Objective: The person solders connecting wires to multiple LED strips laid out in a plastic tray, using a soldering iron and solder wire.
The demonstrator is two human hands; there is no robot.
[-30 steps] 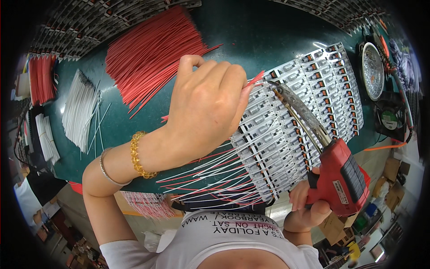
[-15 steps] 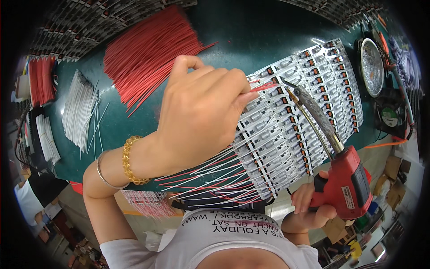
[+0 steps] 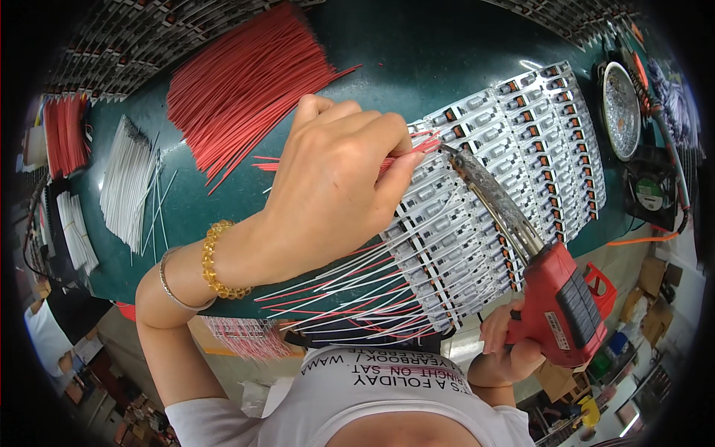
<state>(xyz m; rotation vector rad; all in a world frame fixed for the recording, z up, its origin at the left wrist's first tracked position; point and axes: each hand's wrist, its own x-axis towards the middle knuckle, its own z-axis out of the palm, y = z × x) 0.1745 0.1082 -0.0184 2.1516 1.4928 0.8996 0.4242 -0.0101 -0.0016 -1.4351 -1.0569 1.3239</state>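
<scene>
My left hand [image 3: 335,167] pinches a small bunch of red wires [image 3: 427,141], whose ends reach past the fingertips over the upper left part of a panel of small circuit boards [image 3: 510,138]. In my right hand [image 3: 512,341] is a red soldering gun [image 3: 558,309], gripped by its handle. The gun's dark tip meets or nearly meets the wire ends at the panel; whether they touch I cannot tell. White and red wires [image 3: 350,290] fan out from the panel's lower left edge below my left hand.
A large pile of red wires [image 3: 246,86] lies on the green tabletop [image 3: 417,48], with white wires [image 3: 128,186] left of it. A round metal dish [image 3: 620,112] and a small black fan [image 3: 649,186] stand at the right edge. More board panels [image 3: 141,48] lie at the back left.
The soldering gun has moved left and its tip is now closer to the wire ends. The bunch of red wires now also shows behind my left hand.
</scene>
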